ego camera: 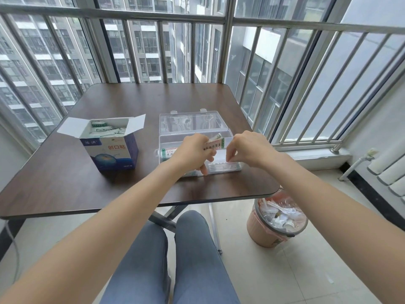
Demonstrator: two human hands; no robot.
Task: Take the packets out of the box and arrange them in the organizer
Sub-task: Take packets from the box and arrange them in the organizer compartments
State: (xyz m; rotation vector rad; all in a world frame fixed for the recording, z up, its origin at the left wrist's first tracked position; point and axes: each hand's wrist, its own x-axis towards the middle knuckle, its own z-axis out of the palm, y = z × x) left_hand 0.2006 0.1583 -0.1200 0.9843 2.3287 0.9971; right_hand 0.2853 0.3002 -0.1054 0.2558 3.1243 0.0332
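Placement step judged under way: over organizer (199,137), left hand (194,151) gripping packets (215,142), right hand (247,150) pinching something, unclear what; box (111,148), left of organizer, part full; next, seat packets upright.

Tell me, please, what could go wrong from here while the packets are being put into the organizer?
The left hand holds several packets over the clear organizer; some could slip or land askew. The organizer sits close to the table edge, so a push might send it toward the bin below.
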